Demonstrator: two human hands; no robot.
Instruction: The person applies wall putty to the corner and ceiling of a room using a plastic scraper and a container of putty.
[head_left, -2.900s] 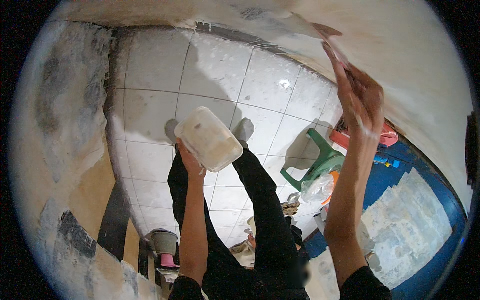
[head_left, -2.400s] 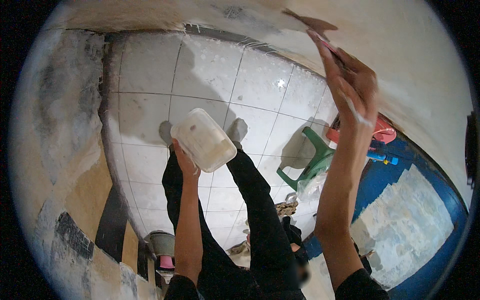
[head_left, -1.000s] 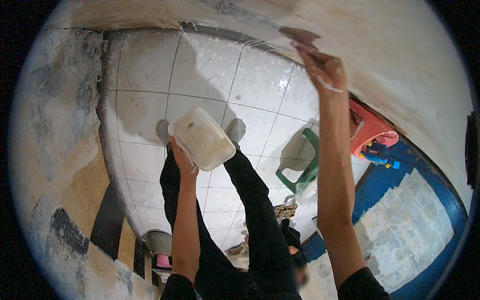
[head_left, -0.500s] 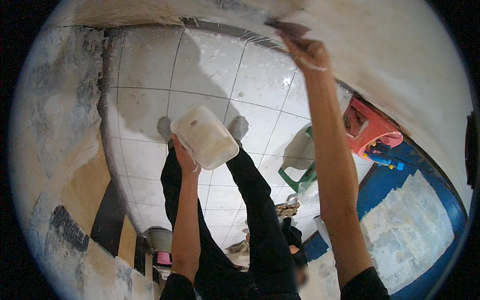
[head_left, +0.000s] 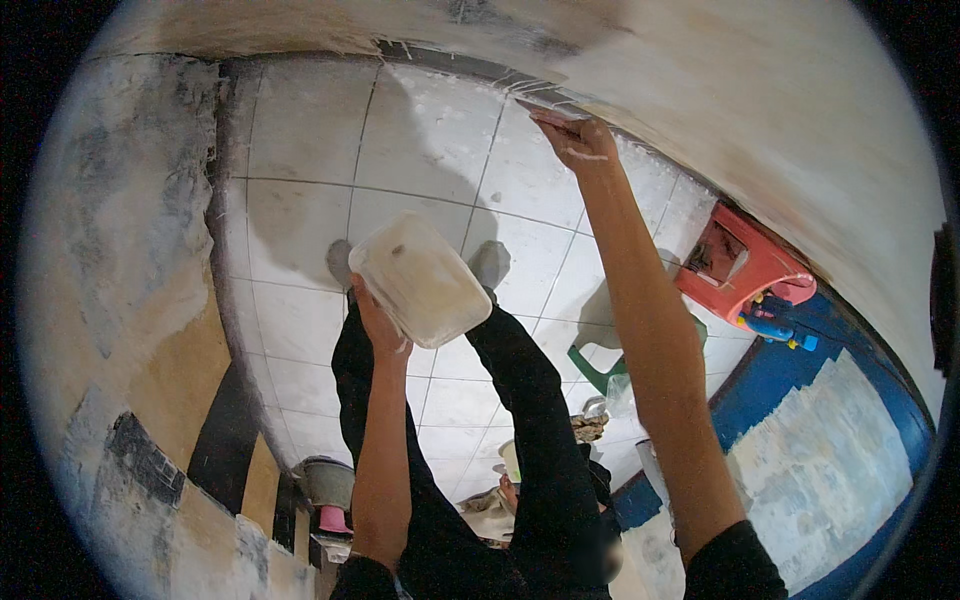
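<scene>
My left hand is closed round the side of a white rectangular plastic tub, smeared inside with cream paste. My right hand, streaked with white, grips a flat, dark-reddish scraper-like tool low along the pale plastered wall, near the dark strip where it meets the tiled floor. I cannot tell whether the blade touches the wall. Below the tub are my dark-trousered legs and feet on white tiles.
A red plastic stool with blue items stands at right, beside a green stool and plastic bag. A bucket sits lower left. Another person is partly visible at the bottom behind my legs. Blue-bordered, patchy surface at lower right; patchy wall at left.
My right hand and tool have moved left and downward along the wall, away from the upper right. My left hand keeps the tub in nearly the same place.
</scene>
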